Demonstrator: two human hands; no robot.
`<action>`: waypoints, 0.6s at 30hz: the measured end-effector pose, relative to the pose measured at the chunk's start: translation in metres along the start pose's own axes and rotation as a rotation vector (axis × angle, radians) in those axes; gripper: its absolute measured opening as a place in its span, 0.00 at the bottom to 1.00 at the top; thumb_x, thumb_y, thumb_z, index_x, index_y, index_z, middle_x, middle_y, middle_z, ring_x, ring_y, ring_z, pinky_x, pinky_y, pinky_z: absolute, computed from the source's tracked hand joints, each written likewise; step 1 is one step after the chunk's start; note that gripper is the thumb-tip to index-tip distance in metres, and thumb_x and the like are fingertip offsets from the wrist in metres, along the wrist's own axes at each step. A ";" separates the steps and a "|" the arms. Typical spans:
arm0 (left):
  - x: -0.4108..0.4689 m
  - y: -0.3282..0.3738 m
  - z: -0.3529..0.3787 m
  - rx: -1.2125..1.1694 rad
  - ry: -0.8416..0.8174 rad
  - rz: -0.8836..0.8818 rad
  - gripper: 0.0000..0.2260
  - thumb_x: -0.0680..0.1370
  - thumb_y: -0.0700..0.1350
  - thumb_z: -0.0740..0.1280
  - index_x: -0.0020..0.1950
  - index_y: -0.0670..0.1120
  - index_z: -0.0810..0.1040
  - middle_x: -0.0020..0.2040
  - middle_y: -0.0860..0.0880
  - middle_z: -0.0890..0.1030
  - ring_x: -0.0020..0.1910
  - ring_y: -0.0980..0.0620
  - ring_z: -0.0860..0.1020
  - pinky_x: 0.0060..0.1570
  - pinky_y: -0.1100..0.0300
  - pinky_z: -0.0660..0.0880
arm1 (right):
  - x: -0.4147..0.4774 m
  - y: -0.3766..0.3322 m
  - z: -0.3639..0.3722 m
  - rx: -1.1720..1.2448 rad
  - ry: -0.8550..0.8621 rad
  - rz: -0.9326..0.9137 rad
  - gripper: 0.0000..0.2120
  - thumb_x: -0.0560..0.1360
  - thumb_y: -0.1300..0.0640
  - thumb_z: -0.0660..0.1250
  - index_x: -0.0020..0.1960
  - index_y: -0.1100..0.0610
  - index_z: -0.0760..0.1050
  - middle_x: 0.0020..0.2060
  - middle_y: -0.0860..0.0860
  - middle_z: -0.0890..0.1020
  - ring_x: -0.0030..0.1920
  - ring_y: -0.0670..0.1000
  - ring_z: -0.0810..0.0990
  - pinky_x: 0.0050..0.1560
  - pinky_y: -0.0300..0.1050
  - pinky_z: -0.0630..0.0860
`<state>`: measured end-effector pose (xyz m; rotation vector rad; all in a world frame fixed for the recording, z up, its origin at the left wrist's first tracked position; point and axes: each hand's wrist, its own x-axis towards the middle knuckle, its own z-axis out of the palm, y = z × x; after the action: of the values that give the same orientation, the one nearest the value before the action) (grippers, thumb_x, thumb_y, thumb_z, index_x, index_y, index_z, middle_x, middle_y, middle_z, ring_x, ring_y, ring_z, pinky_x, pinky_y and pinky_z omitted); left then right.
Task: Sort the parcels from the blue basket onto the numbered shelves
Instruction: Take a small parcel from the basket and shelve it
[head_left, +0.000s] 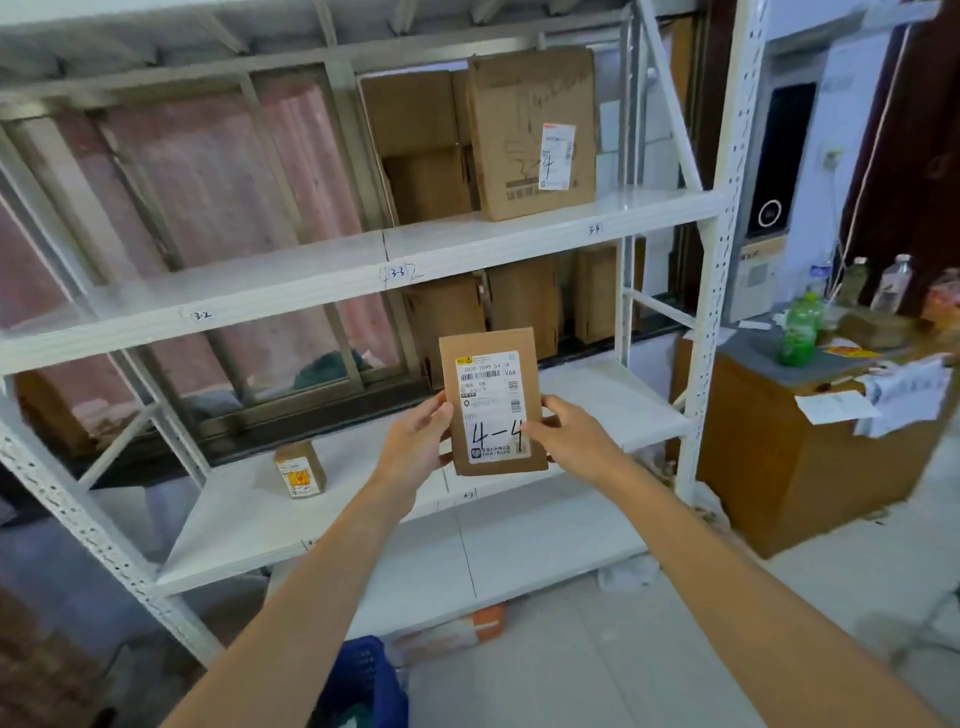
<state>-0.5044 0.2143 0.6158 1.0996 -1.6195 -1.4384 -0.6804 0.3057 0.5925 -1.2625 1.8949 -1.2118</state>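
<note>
the flat cardboard parcel (491, 402) stands upright in the air in front of the rack, long axis vertical, its white label facing the camera with "4-4" handwritten in black. the left hand (421, 441) pinches its left edge, thumb on the front and fingers behind. the right hand (566, 431) grips the right edge the same way, its thumb touching the label beside the second 4. both hands sit on the lower half, so the top half stands free.

just behind and below the parcel runs a white shelf board (613, 400). a small parcel (300, 469) stands on it to the left, with what looks like 4-2 on it. a tag (467, 495) on the board's near edge is too small to read. the shelf above (260, 280) carries the tags 3-2 (201, 315), 3-3 (397, 273) and 3-4 (595, 229) from left to right, and a tall cardboard box (535, 135) stands over the 3-4 tag.

judging by that order, the 4-4 bay lies on the board behind the parcel, to the right and farther in, under 3-4. the right hand is nearer that spot, so the move is likely a short push forward and right.

the blue basket (363, 680) sits near, low between the forearms. a wooden cabinet (810, 467) with a green bottle (797, 330) on top stands to the right of the rack.
</note>
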 end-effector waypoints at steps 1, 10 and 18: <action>0.006 -0.004 0.007 -0.003 -0.002 -0.009 0.11 0.85 0.47 0.60 0.66 0.55 0.77 0.50 0.59 0.83 0.50 0.60 0.79 0.51 0.55 0.76 | 0.003 0.008 -0.002 -0.002 0.012 0.013 0.22 0.80 0.50 0.63 0.74 0.45 0.68 0.63 0.48 0.82 0.58 0.51 0.81 0.53 0.46 0.78; 0.090 -0.055 0.069 -0.010 -0.079 -0.118 0.10 0.84 0.44 0.62 0.63 0.51 0.78 0.52 0.50 0.85 0.50 0.55 0.81 0.37 0.61 0.76 | 0.061 0.093 -0.017 -0.032 0.073 0.139 0.18 0.80 0.50 0.65 0.69 0.45 0.73 0.60 0.44 0.83 0.58 0.48 0.81 0.60 0.53 0.79; 0.196 -0.127 0.138 0.052 -0.338 -0.195 0.12 0.83 0.40 0.61 0.59 0.53 0.81 0.59 0.51 0.83 0.59 0.52 0.79 0.58 0.53 0.76 | 0.147 0.171 -0.043 -0.268 0.082 0.293 0.18 0.82 0.54 0.63 0.71 0.46 0.68 0.59 0.40 0.77 0.57 0.44 0.77 0.50 0.36 0.75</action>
<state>-0.6891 0.0868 0.4635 1.1132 -1.8295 -1.7962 -0.8458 0.2138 0.4624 -1.0276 2.2673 -0.8922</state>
